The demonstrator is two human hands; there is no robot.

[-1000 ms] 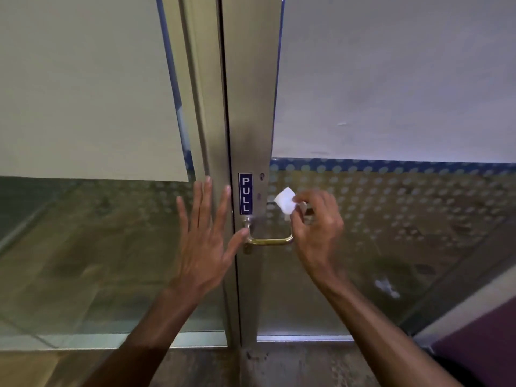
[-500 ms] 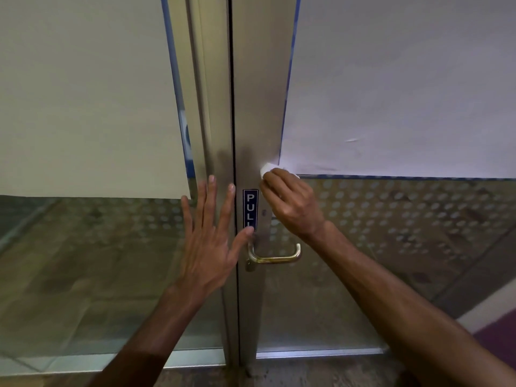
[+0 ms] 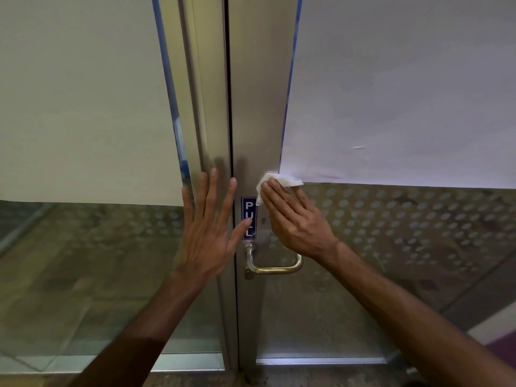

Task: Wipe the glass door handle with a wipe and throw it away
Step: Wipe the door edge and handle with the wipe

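Glass door [image 3: 391,247] metal stile carries the brass handle [image 3: 275,268], a curved bar just below the blue PULL sign [image 3: 248,217], as it did half a second ago. Left of that sign the left hand [image 3: 208,233] stays flat and spread wide. Right of it the right hand [image 3: 293,219] still presses the crumpled white wipe [image 3: 275,181] to the stile above the handle.
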